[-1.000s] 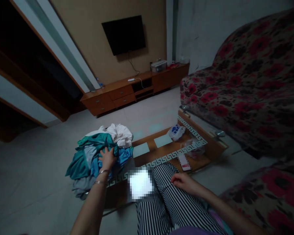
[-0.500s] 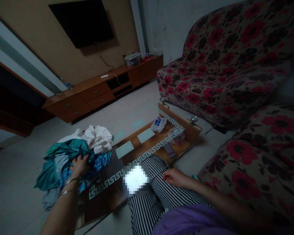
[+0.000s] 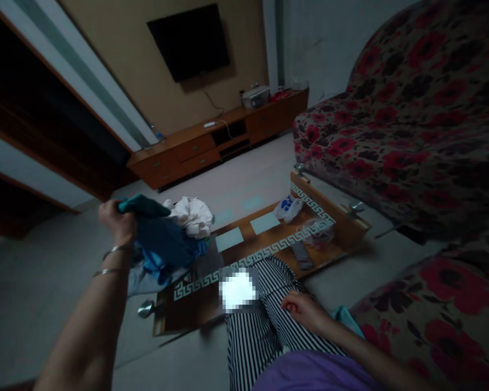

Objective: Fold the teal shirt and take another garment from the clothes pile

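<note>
My left hand (image 3: 120,220), raised at the left, grips the edge of a teal garment (image 3: 144,206). The cloth stretches rightward from my fist; its exact kind does not show. Below and beside it lies a pile of clothes, with blue fabric (image 3: 163,260) and a crumpled white cloth (image 3: 192,216) at the left end of the glass coffee table (image 3: 212,279). My right hand (image 3: 303,309) rests on my striped trouser leg, its fingers curled in and nothing seen in them. A bright blurred patch (image 3: 238,290) covers part of my lap.
Plastic bags (image 3: 288,208) and a blurred dark object (image 3: 302,255) lie on the table's right part. Metal-capped corners (image 3: 145,309) stick out. Flowered sofas (image 3: 391,136) stand on the right. A low wooden cabinet (image 3: 187,152) runs beneath a wall-mounted television (image 3: 191,43).
My left hand has closed on the teal garment and pulled it up and left off the pile. The view has turned a little to the left. My right hand stays on my leg.
</note>
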Available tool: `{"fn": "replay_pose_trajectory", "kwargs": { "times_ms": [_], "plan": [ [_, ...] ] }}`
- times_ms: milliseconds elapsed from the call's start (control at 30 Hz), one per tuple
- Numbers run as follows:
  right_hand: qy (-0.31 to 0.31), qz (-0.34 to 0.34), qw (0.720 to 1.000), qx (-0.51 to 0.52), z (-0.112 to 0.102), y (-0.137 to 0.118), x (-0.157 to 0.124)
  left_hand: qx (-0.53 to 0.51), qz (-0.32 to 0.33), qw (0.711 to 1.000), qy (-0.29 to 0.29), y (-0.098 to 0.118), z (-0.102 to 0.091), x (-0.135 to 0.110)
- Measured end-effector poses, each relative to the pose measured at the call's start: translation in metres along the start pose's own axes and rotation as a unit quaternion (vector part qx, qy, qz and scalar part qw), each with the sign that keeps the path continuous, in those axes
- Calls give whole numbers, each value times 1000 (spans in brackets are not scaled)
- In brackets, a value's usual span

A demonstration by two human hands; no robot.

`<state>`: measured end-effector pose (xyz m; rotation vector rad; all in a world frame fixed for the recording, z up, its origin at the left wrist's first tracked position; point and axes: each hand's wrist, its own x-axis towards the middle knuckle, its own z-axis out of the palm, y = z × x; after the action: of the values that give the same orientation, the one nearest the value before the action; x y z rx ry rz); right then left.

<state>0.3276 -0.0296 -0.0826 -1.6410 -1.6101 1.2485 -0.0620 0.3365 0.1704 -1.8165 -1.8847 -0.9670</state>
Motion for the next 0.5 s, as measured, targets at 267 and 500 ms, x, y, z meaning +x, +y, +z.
{"fn": "replay_pose_trajectory", "kwargs": {
  "times_ms": [267,500],
  "plan": [
    [-22,-57,997,38,8,6,-7,11,-41,944,-327,46,-4,-91],
    [-14,-47,997,56,-3,29,-17,-38,-119,934,-334,28,-7,-175]
  ]
}}
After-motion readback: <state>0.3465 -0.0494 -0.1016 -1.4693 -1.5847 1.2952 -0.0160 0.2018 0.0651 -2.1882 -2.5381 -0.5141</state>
